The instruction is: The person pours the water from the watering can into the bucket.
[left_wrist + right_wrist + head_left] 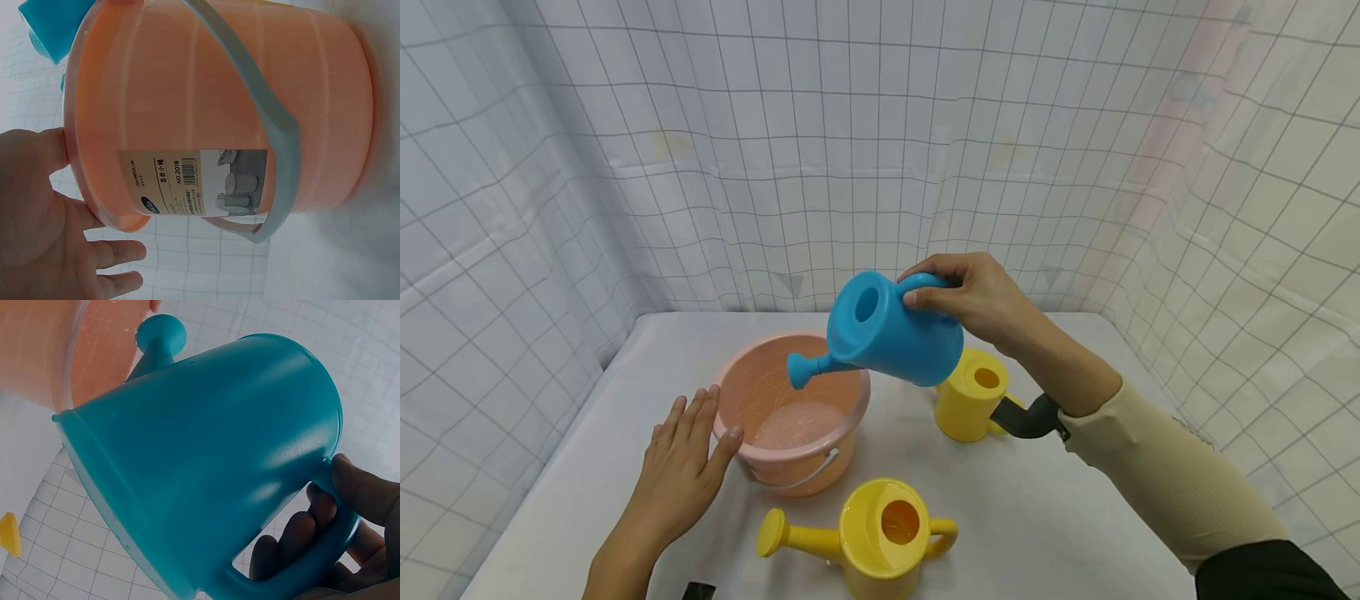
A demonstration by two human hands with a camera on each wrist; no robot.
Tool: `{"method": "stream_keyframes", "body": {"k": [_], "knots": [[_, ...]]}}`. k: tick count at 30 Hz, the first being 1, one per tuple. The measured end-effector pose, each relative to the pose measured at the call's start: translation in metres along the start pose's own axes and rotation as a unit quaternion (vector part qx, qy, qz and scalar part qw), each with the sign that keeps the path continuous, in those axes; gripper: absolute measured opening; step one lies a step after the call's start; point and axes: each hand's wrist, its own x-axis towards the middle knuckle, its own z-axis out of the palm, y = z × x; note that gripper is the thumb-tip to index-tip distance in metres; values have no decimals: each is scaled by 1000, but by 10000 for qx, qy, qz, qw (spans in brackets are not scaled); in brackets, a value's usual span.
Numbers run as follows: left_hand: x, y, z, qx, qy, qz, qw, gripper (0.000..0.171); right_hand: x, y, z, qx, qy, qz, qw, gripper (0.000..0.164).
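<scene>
The right sleeve (1172, 475) comes in from the right of the pink bucket (745, 400) in the head view. The right hand (973, 296) has its fingers clamped round the handle of the blue watering can (895, 342), tilted with its spout over the bucket. The left hand (681, 475), fingers straight, touches the bucket's left rim. One yellow watering can (865, 542) stands on the worktop (1037, 517) at the bucket's near side, a second yellow can (962, 408) to the bucket's right.

Left wrist: fingers spread against the bucket's rim; the bucket's side bears a label (181, 181).

Right wrist: fingers curl round the blue can's handle, its spout beside the bucket's mouth.
</scene>
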Motion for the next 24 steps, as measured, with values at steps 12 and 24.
{"method": "stream_keyframes", "body": {"k": [12, 24], "knots": [[0, 1, -1, 0, -35, -47, 10000, 70, -1, -2, 0, -25, -43, 112, 9999, 26], [-1, 1, -1, 4, -47, -44, 10000, 70, -1, 0, 0, -31, 9, 64, 10000, 25]]}}
